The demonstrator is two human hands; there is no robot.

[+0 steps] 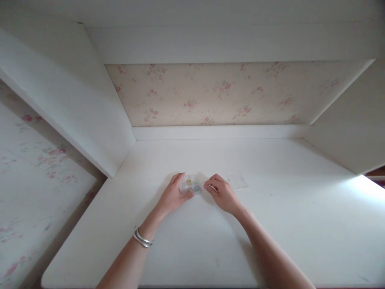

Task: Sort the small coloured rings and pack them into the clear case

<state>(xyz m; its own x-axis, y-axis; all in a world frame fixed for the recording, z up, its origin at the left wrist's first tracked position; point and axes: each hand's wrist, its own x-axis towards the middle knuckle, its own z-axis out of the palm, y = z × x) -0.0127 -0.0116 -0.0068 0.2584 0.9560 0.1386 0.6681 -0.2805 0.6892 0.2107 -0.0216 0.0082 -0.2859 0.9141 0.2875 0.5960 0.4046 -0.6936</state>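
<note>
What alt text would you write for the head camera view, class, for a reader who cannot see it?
Two bare hands, left hand and right hand, hold a small clear box of tiny items on a white desk. A clear flat lid lies just right of them; floral wallpaper backs the alcove.

Readable text: none anywhere in the view.
Small clear box [192,185]: no legible label; contents too small to make out any marking.
Flat clear lid [237,180]: no print visible.
Wallpaper [222,94]: floral pattern only, no lettering.
Worktop [270,224]: plain white, unmarked.
</note>
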